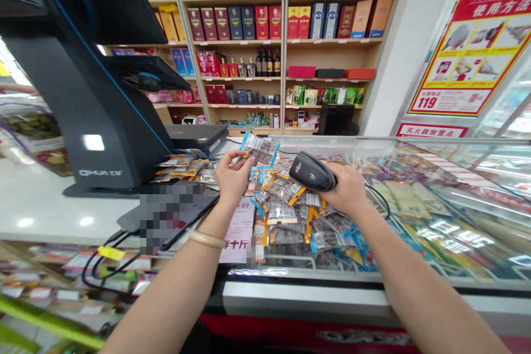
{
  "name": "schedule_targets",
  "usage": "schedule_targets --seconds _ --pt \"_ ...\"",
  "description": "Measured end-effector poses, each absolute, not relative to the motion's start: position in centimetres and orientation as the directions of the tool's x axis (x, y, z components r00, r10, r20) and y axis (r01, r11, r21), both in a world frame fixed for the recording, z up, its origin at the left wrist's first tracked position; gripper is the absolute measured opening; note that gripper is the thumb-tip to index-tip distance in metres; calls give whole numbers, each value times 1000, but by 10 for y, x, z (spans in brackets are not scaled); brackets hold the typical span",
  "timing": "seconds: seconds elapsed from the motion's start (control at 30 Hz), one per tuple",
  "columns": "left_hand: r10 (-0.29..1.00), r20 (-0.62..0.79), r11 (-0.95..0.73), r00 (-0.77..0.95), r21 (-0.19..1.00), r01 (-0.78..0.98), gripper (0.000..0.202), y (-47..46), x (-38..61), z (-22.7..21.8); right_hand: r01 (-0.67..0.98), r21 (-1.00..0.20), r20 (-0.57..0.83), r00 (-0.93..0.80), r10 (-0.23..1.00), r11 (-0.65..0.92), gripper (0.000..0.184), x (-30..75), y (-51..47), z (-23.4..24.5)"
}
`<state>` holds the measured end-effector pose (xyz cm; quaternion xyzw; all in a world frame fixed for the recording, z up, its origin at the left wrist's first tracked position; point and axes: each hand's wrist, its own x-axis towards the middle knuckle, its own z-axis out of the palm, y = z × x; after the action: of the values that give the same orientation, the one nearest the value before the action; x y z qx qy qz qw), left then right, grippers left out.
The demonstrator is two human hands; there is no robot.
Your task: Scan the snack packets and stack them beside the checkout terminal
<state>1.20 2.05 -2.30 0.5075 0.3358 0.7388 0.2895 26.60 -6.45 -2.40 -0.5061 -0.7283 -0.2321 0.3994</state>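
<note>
Between the fingers of my left hand point(233, 174) is a small snack packet point(262, 149) with blue edges, held up by its left end. A black barcode scanner point(312, 170) sits in the grip of my right hand point(347, 191), its head turned left toward that packet. Under both hands, a loose heap of snack packets point(286, 213) with orange and blue edges lies on the glass counter. Another cluster of packets point(180, 168) is left of my left hand, beside the register stand. A phone point(239, 227) lies below my left wrist, partly covered by it.
A dark register stand point(99, 121) with screens rises at the left. Near it lie a dark flat device point(174, 210) with cables and a jar point(37, 133). The glass display counter point(415, 221) extends right. Shelves of boxed bottles point(249, 22) stand behind.
</note>
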Motion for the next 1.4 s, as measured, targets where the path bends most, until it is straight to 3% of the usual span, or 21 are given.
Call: schedule_targets --seconds 0.27,0.47,0.67,0.73,0.83,0.97,1.03,1.1,1.4 --pt "777 584 -620 -236 775 -121 33 16 17 -21 943 -129 769 -99 631 306 26 265 -66 -21" --pt "824 527 -560 -208 813 -160 36 15 20 -24 943 -163 821 -32 569 289 31 266 -65 -23" --pt "881 452 -447 141 892 -66 31 12 26 -33 940 -137 883 -27 468 313 30 271 -64 -27" --pt "870 460 -467 176 884 -4 28 13 27 -36 939 -121 888 -43 458 323 30 272 -64 -28" --pt "889 457 -458 -26 889 -24 24 21 25 -39 938 -98 893 -65 445 333 31 273 -63 -29" --pt "938 107 -226 -329 910 -347 28 41 13 -42 935 -93 896 -72 438 344 32 272 -63 -29" --pt "933 -62 -129 -353 862 -490 28 50 4 -42 934 -92 894 -75 442 345 32 271 -63 -29" --pt "927 -143 -75 -347 836 -543 24 57 -4 -41 934 -82 895 -84 437 348 32 271 -63 -29" --pt "905 -195 -31 -377 856 -516 14 72 -24 -44 924 -76 891 -106 441 375 30 272 -60 -34"
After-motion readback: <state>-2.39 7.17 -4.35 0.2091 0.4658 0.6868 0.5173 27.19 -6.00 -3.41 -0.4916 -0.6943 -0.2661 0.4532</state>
